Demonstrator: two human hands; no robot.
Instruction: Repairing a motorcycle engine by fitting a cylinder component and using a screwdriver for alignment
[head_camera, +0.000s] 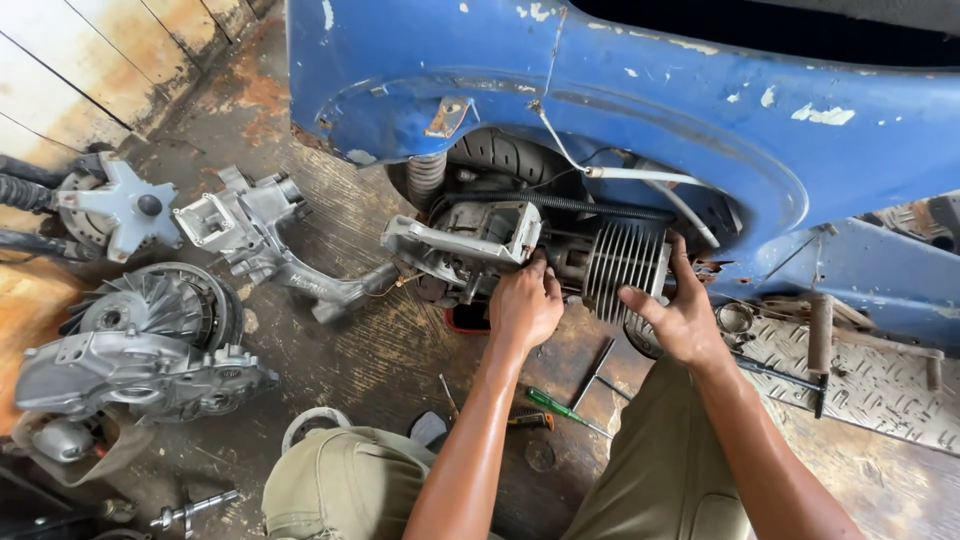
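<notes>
Left hand (524, 305), centre of frame, presses its curled fingers against the grey engine case (470, 243), fingertips at the case's right edge; whether it truly grips is hard to tell. Right hand (680, 315), just right of centre, wraps around the finned cylinder (625, 265), thumb on the lower left of the fins, fingers over the right side. Case & cylinder sit side by side, touching, under the wheel arch of a blue scooter body (620, 90) w/ chipped paint that fills the top of the frame. A tyre (505, 155) shows in the arch behind them, and a white cable (640, 178) runs above the cylinder.

Below the hands, a green-handled screwdriver (560, 407) lies on the stained floor (370, 350) between the person's knees in olive trousers (345, 480). Centre left, a loose grey engine part w/ a long arm (265, 240). Far left: a finned round fan (165, 300), another grey casing (140, 375) below it, and a star-shaped metal piece (125, 205) above. Right edge, a patterned metal footboard (880, 385).
</notes>
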